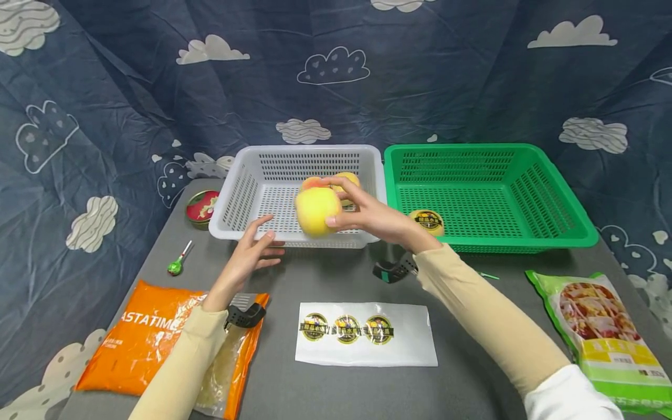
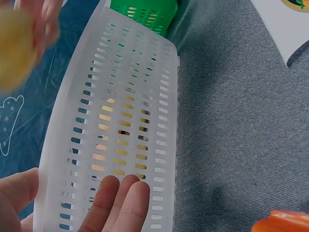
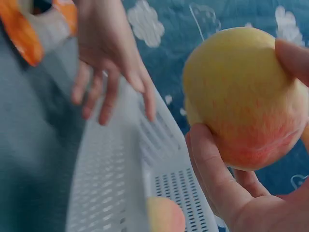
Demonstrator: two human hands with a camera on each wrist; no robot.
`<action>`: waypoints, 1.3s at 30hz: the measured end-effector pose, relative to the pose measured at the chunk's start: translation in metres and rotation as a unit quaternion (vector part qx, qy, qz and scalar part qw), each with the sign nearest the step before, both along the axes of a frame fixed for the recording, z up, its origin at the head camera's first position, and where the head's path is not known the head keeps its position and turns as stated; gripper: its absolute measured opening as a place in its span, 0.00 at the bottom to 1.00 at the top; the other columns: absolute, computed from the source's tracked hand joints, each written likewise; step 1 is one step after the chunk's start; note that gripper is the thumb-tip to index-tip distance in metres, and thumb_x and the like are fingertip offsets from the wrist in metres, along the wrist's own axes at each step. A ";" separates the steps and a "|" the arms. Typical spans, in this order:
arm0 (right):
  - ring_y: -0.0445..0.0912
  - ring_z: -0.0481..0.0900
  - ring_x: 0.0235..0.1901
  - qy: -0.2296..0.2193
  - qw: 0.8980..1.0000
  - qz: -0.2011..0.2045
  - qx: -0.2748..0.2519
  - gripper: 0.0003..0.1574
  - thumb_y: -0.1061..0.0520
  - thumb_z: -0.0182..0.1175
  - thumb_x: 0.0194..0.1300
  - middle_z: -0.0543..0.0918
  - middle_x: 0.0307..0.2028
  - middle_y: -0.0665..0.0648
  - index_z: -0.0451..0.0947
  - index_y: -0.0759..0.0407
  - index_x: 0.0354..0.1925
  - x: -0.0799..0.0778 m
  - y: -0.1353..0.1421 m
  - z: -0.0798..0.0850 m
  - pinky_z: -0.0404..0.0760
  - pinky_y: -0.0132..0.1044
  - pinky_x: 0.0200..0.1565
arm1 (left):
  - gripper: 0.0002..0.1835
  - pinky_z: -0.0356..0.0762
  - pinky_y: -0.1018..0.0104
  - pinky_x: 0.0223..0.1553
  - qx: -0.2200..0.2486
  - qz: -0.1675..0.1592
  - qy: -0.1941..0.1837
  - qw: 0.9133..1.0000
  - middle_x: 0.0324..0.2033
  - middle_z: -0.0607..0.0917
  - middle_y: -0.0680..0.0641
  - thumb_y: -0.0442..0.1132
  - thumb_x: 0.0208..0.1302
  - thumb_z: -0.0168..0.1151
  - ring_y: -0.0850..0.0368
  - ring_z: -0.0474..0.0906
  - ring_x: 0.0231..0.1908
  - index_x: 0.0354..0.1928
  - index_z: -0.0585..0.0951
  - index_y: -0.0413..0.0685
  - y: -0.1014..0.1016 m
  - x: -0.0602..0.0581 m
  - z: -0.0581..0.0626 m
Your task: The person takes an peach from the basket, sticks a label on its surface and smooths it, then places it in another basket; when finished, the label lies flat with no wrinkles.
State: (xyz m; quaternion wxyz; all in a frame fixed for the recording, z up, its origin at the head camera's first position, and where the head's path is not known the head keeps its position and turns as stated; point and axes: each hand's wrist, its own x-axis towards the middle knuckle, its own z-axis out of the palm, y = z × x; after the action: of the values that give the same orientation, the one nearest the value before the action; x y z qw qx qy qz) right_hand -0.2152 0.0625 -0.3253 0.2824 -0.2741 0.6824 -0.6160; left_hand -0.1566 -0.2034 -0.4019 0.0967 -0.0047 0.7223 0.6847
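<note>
My right hand [image 1: 367, 216] grips a yellow peach [image 1: 317, 211] with a red blush, thumb on one side and fingers on the other. The peach is held up over the front part of the white basket [image 1: 227, 201]. Behind it in that basket lie other peaches [image 1: 348, 181], partly hidden by the hand. My left hand [image 1: 244, 259] hangs at the basket's front left with fingers spread and holds nothing. In the left wrist view its fingers [image 2: 131, 205] overlap the basket's slotted wall. A peach with a black and gold sticker [image 1: 429, 220] sits in the green basket [image 1: 574, 224].
A white sheet with three round stickers [image 1: 367, 353] lies in front. An orange bag [image 1: 142, 344] and a lollipop [image 1: 175, 266] are at left, near a red-topped tin [image 1: 202, 207]. A green food bag [image 1: 604, 332] lies at right. A cloud-print cloth [image 1: 336, 105] hangs behind.
</note>
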 end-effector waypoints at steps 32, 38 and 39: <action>0.53 0.66 0.51 0.170 0.977 -0.058 0.115 0.41 0.61 0.68 0.49 0.64 0.56 0.58 0.62 0.56 0.61 0.074 0.082 -0.093 0.69 0.51 0.49 | 0.30 0.73 0.50 0.45 -0.054 -0.076 0.055 0.994 0.51 0.70 0.28 0.45 0.69 0.43 0.31 0.69 0.48 0.69 0.47 0.60 0.010 0.009 0.003; 0.54 0.69 0.47 0.238 0.952 -0.141 0.134 0.30 0.61 0.66 0.52 0.68 0.49 0.60 0.69 0.57 0.53 0.094 0.090 -0.081 0.70 0.51 0.46 | 0.21 0.70 0.55 0.48 -0.228 -0.252 0.192 0.921 0.53 0.73 0.45 0.41 0.66 0.51 0.52 0.72 0.48 0.61 0.68 0.52 0.045 0.040 0.027; 0.53 0.70 0.45 0.254 0.946 -0.151 0.134 0.27 0.61 0.66 0.52 0.69 0.47 0.58 0.71 0.56 0.51 0.096 0.092 -0.084 0.71 0.49 0.44 | 0.20 0.68 0.55 0.50 -0.254 -0.284 0.210 0.900 0.53 0.73 0.47 0.42 0.65 0.52 0.54 0.70 0.50 0.59 0.71 0.52 0.052 0.045 0.027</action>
State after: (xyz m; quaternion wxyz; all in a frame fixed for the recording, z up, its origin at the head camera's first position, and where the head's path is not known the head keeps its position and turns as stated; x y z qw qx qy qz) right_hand -0.1193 0.1549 -0.4097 0.0379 -0.2750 0.8409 -0.4646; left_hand -0.1120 -0.1512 -0.3754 0.1291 0.3202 0.8458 0.4068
